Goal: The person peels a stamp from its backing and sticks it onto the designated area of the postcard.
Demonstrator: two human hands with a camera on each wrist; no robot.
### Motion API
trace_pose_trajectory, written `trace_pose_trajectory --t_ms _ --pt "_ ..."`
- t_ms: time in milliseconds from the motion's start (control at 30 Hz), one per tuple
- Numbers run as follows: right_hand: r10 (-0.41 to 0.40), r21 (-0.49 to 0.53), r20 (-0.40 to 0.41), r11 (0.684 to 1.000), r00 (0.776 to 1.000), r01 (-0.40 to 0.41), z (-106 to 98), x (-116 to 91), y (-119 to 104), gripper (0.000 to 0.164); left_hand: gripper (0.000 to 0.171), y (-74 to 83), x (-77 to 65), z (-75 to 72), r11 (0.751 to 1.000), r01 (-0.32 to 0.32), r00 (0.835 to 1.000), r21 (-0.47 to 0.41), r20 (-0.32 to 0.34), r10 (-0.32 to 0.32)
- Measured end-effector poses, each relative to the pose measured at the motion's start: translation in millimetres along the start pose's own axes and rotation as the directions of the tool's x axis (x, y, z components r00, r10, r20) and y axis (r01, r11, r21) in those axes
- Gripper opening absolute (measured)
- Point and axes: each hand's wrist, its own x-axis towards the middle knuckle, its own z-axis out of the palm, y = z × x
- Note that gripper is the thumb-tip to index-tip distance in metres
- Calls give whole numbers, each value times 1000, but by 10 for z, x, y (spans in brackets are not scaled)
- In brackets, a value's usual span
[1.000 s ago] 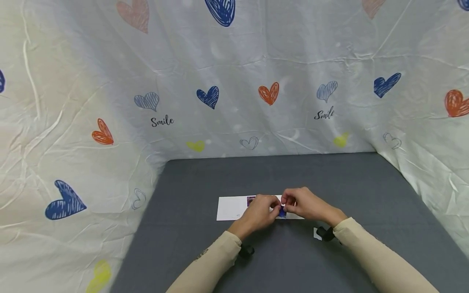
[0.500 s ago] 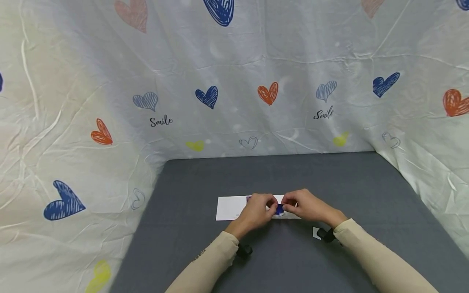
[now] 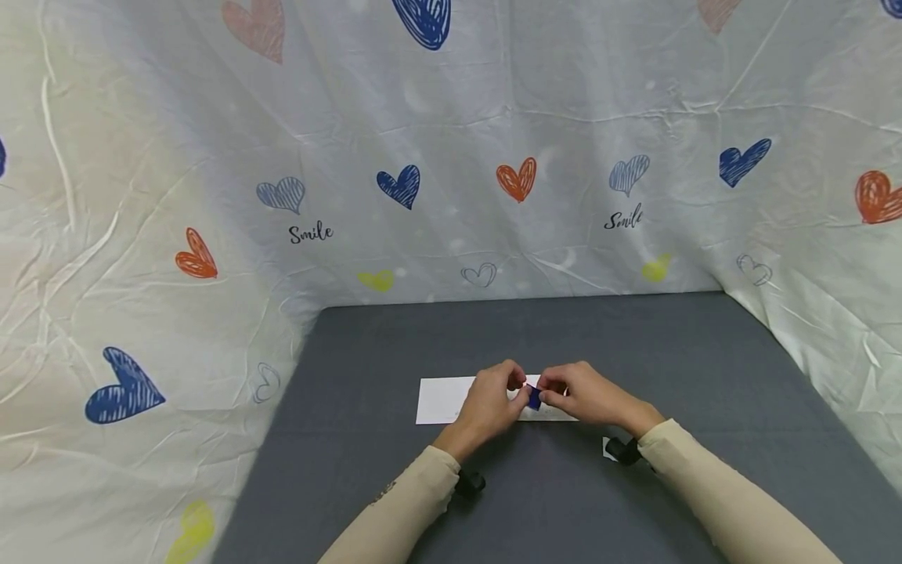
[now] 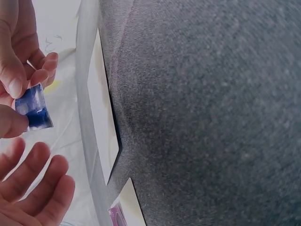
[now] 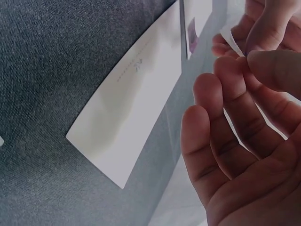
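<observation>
A small shiny blue foil sachet (image 4: 38,110) with a crimped edge is between my two hands, above white card on the table. In the head view my left hand (image 3: 491,401) is at its left side, thumb against the sachet (image 3: 534,398). My right hand (image 3: 590,395) pinches its right side between thumb and index finger. The left wrist view shows the left thumb (image 4: 13,121) over a lower corner, the other left fingers loosely bent. From the right wrist, a pale jagged-edged strip (image 5: 232,41) shows at the left fingers; the sachet's blue face is hidden there.
Two flat white cards lie end to end on the grey tabletop (image 3: 395,345): one plain with faint print (image 5: 136,94), one bearing a purple picture (image 5: 193,35). A small white scrap (image 3: 607,449) lies beside the right wrist camera. A heart-printed curtain (image 3: 451,235) hangs behind.
The sachet has shifted a little left and tilted. My left fingers have risen slightly and now cover the purple picture in the head view. The right hand has edged left.
</observation>
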Motion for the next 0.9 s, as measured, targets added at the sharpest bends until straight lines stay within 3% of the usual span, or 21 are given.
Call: trace_pose_trajectory --t_ms 200,500,700,900 --pt "0 17 8 1000 1000 0 22 12 -2 9 8 2 -1 -8 999 -22 999 26 -23 22" --pt "4 30 33 1000 999 -5 39 22 -35 9 6 -5 -28 -7 998 -52 998 26 45 51" --pt "-33 5 8 999 999 33 59 23 -2 13 4 -26 -26 0 998 -63 995 24 79 61" --pt "-17 13 -5 1000 1000 17 81 24 13 12 8 -38 -28 16 997 -72 991 -9 116 73"
